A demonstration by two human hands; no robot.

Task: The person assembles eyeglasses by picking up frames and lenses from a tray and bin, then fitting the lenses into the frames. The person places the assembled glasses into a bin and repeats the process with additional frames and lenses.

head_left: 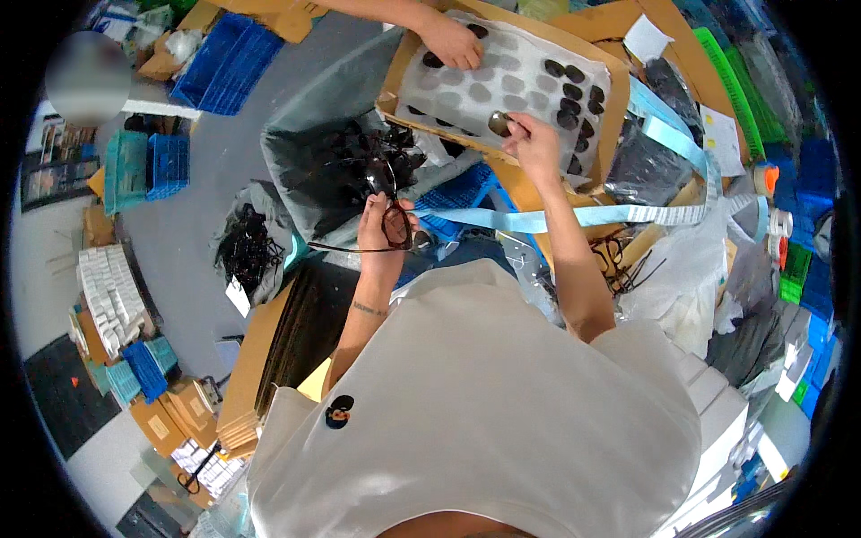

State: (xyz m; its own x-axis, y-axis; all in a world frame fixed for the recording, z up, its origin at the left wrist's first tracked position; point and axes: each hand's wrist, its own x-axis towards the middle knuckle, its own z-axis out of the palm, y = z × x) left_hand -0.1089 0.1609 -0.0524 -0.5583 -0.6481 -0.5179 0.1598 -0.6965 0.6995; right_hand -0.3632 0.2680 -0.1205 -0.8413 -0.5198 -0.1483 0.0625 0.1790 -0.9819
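Observation:
My left hand [375, 224] is closed on a pair of dark glasses [397, 226], one temple pointing out to the left. It hangs just in front of a grey bag [296, 166] filled with black frames [359, 160]. My right hand [535, 148] pinches a dark lens [499, 124] over the near side of a cardboard box [619, 85]. Inside the box, rows of dark lenses [569, 105] lie on a white sheet, and paler ones show through it. A co-worker's hand [453, 45] reaches into the box's far left part.
A pale blue strip [538, 218] runs from beside my left hand to the right. Frames [619, 260] lie by my right forearm. A smaller bag of black frames [247, 251] stands on the left floor, near blue crates [229, 63]. Cardboard sheets [251, 372] lean beside me.

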